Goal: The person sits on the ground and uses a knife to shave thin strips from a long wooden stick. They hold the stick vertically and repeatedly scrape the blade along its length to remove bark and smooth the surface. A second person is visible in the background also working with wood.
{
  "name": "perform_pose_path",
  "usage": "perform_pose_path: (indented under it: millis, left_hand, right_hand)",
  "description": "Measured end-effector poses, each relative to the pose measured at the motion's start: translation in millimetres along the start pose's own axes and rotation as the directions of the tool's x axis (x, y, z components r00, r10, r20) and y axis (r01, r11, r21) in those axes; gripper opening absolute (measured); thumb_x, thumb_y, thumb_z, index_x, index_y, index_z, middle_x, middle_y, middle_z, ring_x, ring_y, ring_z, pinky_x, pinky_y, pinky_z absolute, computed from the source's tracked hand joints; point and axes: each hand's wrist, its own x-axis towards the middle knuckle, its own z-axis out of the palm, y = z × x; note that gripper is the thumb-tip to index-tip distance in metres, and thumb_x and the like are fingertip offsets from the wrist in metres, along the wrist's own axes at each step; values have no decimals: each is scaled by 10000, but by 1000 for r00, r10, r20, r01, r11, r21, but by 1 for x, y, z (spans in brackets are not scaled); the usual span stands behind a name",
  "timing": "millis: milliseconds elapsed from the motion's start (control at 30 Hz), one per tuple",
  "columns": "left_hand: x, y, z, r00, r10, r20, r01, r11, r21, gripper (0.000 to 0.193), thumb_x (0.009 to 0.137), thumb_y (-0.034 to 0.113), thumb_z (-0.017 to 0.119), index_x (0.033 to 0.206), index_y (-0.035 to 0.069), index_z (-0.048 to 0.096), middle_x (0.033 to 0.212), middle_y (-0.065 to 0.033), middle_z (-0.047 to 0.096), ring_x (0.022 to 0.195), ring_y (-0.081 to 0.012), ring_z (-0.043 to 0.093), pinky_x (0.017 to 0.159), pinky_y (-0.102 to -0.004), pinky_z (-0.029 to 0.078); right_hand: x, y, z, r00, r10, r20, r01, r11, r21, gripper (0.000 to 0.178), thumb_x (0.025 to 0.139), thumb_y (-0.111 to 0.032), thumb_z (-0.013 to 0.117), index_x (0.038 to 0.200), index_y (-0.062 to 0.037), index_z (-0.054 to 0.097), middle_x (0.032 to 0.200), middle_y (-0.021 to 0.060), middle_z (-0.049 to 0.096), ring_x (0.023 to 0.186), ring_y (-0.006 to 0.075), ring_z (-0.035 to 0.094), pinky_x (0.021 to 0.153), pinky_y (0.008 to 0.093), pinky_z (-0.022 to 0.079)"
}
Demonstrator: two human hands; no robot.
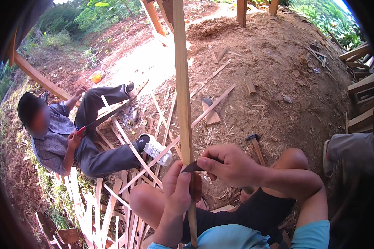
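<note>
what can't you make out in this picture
Head view, all of these:
Rear end of the dark blade: hidden by the right hand.
Top end of the long wooden strip: cut off by the upper edge.
Upper body above the grey trouser leg at right: cut off by the dark rim.

Daylight comes in from beyond the posts (242, 12), burning one patch of dirt (141, 56) to white glare. Over here, the left hand (176, 186) and right hand (232, 166) sit in soft, even shade, fairly crisp. The co-worker's face (41, 121) is blurred out. Toward the black, rounded edge, the beam (39, 78) bows and the trousers (353, 148) turn murky.
</note>
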Motion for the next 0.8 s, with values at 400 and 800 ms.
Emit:
perform_pose_path:
  millis: [400, 800]
  left_hand:
    - [4, 3, 8, 995, 80, 68, -90, 981, 170, 250, 970, 224, 393, 928, -8, 475, 534, -34, 502, 381, -70, 446, 340, -197, 334]
    - [1, 1, -3, 1000, -23, -21, 24, 998, 57, 229, 965, 243, 410, 932, 30, 488, 575, -36, 519, 398, -70, 449, 351, -189, 342]
  right_hand:
    - [-8, -4, -2, 991, 25, -128, -15, 997, 76, 238, 950, -233, 503, 850, -26, 559, 610, -11, 524, 528, 22, 452, 461, 190, 356]
    - [-16, -3, -15, 958, -146, -246, 141, 989, -37, 279, 926, -256, 540, 834, 6, 558, 594, 61, 536, 518, 103, 472, 471, 269, 373]
